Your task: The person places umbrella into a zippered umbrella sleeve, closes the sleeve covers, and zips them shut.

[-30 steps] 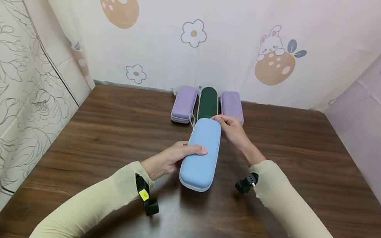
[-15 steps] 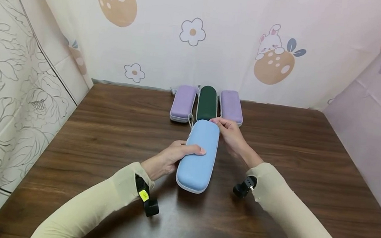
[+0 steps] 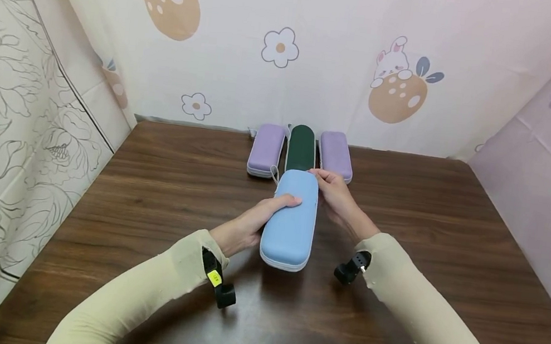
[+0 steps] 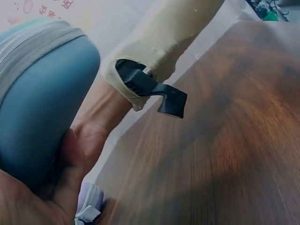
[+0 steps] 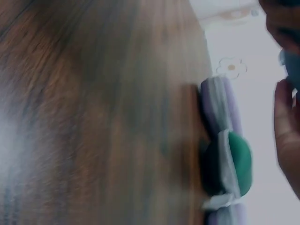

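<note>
A light blue zippered hard case, long with rounded ends, is held up over the middle of the table. My left hand grips it from the left, thumb across its top and fingers hidden beneath. At the far right corner my right hand pinches at the zipper edge with thumb and forefinger; the fingertips are partly hidden behind the case. A thin wrist loop sticks out at the far left corner. In the left wrist view the case fills the left side, its pale zipper band running along the top.
Behind the blue case a row of similar cases lies at the table's back edge: a purple case, a dark green case and another purple case. The brown wooden table meets patterned curtains at the back and sides.
My left hand and thumb have shifted forward along the blue case, and its near end sits a little farther from me. My right hand stays by the far right corner.
</note>
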The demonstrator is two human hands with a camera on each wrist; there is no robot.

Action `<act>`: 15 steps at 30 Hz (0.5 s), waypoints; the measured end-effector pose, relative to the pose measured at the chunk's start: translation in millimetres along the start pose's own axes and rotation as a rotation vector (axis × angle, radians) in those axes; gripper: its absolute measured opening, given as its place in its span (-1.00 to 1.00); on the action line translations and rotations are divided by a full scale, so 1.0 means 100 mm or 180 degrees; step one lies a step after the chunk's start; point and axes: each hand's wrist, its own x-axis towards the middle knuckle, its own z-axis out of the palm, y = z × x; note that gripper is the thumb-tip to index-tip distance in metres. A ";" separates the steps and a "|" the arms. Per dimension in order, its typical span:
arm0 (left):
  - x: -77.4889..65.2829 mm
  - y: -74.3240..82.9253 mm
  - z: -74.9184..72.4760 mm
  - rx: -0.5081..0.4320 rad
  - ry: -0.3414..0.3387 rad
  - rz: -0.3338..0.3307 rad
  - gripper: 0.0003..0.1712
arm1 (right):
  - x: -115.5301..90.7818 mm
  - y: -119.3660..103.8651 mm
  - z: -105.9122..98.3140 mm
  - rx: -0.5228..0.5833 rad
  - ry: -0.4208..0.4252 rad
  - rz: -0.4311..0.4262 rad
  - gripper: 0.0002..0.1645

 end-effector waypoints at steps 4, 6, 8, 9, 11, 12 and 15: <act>-0.02 -0.05 0.00 0.0045 -0.0203 0.0076 -0.29 | 0.00 0.10 -0.04 0.0078 -0.0014 -0.0411 -0.67; -0.04 -0.06 0.01 0.0044 -0.0299 0.0094 -0.29 | 0.00 0.12 -0.05 0.0085 0.0022 -0.0551 -0.67; -0.05 -0.06 0.02 0.0061 -0.0383 0.0118 -0.27 | 0.01 0.12 -0.04 0.0175 0.0002 -0.0575 -0.68; -0.05 -0.06 0.03 0.0066 -0.0414 0.0127 -0.26 | 0.01 0.11 -0.04 0.0229 -0.0020 -0.0558 -0.68; -0.06 -0.05 0.05 0.0081 -0.0460 0.0145 -0.25 | 0.02 0.08 -0.04 0.0310 -0.0087 -0.0487 -0.68; -0.07 -0.04 0.05 0.0088 -0.0477 0.0149 -0.25 | 0.03 0.07 -0.04 0.0336 -0.0130 -0.0456 -0.68; -0.08 -0.02 0.07 0.0109 -0.0504 0.0137 -0.25 | 0.04 0.02 -0.05 0.0404 -0.0286 -0.0318 -0.69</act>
